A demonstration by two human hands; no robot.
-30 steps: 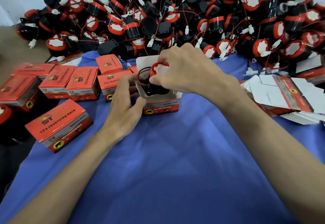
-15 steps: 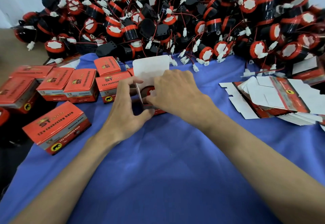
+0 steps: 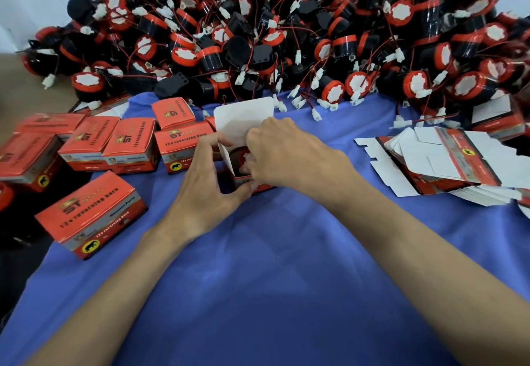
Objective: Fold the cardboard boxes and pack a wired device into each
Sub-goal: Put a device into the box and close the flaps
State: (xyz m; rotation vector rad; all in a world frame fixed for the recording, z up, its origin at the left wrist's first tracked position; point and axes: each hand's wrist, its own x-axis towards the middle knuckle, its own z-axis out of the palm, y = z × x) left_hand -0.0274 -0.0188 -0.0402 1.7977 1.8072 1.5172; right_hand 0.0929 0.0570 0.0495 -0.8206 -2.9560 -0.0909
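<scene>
1. Both bare forearms are reaching in from the near edge, the left from the lower left and the right from the lower right, and are meeting in the middle.
2. The left hand (image 3: 209, 193) is gripping the open box (image 3: 243, 118) from its left side, with the fingers (image 3: 213, 143) curling round the side wall and the thumb pressing at the near corner.
3. The right hand (image 3: 289, 156) is lying knuckles-up over the box's mouth, its fingers curling down into the opening. Whether they are pinching anything is hidden.
</scene>
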